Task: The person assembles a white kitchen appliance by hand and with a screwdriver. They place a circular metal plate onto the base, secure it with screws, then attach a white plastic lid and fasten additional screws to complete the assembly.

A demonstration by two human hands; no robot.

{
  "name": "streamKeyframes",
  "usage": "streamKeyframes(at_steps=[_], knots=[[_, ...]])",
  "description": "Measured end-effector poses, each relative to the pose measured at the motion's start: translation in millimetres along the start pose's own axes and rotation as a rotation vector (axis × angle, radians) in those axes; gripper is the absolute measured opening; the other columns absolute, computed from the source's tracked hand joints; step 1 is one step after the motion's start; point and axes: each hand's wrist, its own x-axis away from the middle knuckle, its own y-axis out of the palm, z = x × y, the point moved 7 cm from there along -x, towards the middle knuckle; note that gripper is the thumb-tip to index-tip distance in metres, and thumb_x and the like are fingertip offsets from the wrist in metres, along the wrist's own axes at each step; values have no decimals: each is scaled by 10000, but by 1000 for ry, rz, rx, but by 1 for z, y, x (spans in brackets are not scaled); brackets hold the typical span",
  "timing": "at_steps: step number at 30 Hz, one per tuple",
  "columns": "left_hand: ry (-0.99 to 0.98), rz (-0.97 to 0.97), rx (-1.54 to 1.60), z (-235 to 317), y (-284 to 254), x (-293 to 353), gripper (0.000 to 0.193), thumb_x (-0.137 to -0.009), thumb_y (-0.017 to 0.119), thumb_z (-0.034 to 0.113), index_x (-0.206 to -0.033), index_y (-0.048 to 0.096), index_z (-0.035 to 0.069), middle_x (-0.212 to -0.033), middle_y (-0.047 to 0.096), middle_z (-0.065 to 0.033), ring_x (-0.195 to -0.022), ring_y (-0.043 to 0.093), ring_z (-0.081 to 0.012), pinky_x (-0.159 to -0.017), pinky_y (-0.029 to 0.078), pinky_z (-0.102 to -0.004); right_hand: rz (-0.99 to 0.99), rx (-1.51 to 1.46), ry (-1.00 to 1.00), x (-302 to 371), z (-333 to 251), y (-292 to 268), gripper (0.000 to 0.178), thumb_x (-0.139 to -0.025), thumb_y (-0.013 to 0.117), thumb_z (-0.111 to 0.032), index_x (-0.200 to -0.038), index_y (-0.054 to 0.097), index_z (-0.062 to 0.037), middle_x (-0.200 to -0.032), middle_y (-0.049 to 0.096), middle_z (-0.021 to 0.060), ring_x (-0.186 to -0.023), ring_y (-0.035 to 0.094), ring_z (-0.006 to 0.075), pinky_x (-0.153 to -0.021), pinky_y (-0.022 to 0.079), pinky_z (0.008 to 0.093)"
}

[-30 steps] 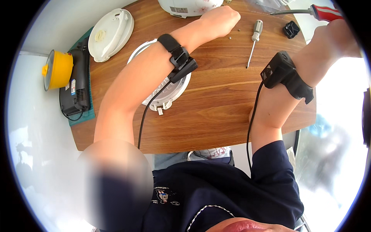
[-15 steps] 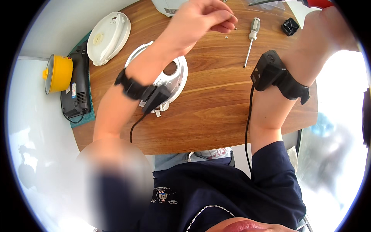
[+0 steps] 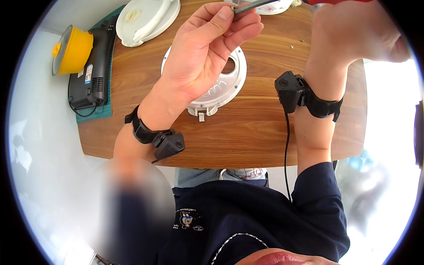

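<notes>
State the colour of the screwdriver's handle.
The visible handle is red, best seen in the head view.

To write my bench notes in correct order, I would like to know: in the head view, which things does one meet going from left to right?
yellow pot → white lid → left hand → two small metal bits → right hand

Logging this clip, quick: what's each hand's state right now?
Left hand: closed, pinching what looks like a small screw.
Right hand: closed, holding the red-handled screwdriver.
</notes>
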Motion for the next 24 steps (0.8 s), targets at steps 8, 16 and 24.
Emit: streamKeyframes(at_steps=[8, 16, 24], knots=[[31, -38, 68, 8, -12, 5, 136, -1079, 526, 101, -1148, 584, -1, -1160, 703, -202, -1129, 708, -282, -1008, 609, -376, -43, -76, 37, 24, -1, 20, 444, -1029, 597, -283, -1355, 523, 10, -904, 668, 77, -846, 657, 153, -764, 545, 275], [85, -48, 30, 12, -17, 3, 134, -1078, 526, 94, -1138, 581, -13, -1168, 694, -211, -1124, 707, -285, -1007, 610, -383, -68, -111, 51, 36, -2, 30, 455, -1035, 601, -298, -1362, 514, 7, -910, 672, 79, -861, 665, 152, -768, 552, 271], [44, 69, 136, 20, -17, 4, 204, -1089, 520, 132, -1135, 602, -48, -1133, 699, -170, -1087, 699, -244, -1040, 588, -356, -91, -129, 58, 44, -2, 42, 467, -1040, 604, -312, -1369, 505, 4, -916, 675, 80, -876, 673, 151, -771, 560, 266]])
